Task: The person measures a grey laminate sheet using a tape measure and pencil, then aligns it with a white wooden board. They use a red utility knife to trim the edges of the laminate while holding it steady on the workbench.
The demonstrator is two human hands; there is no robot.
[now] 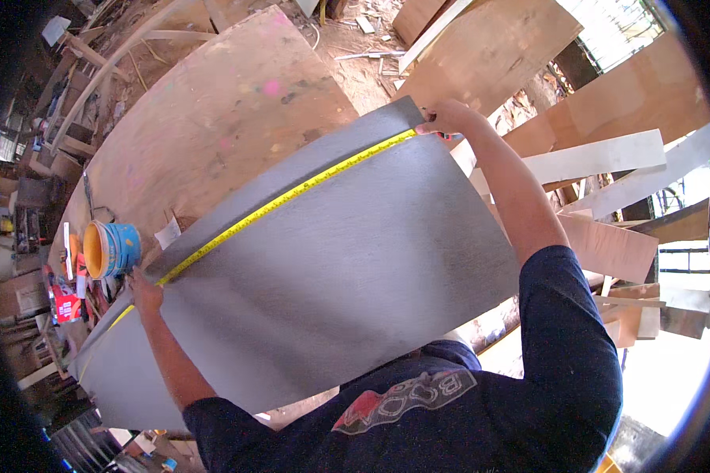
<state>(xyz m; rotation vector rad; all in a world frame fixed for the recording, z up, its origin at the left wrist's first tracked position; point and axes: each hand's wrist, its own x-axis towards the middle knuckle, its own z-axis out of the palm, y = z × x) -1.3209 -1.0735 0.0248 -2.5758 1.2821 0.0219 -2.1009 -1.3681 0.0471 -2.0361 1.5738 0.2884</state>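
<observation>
A large grey board (355, 229) lies in front of me, slanting up to the right. A yellow tape measure (288, 197) is stretched along it near its far edge. Beyond the board's upper right edge, my right hand (456, 121) is closed on the tape at that end, with a small red and dark piece showing beneath it. My left hand (147, 293) pinches the tape blade near the board's left part. Past that hand the blade runs on toward the lower left. The palm sides of both hands are hidden.
A paint-marked wooden tabletop (244, 102) extends beyond the board. A blue bucket (121, 246), yellow inside, stands beside my left hand, near a red package (65, 303). Plywood sheets (497, 51) and a white plank (592, 158) lean at the right. Scraps litter the ground behind.
</observation>
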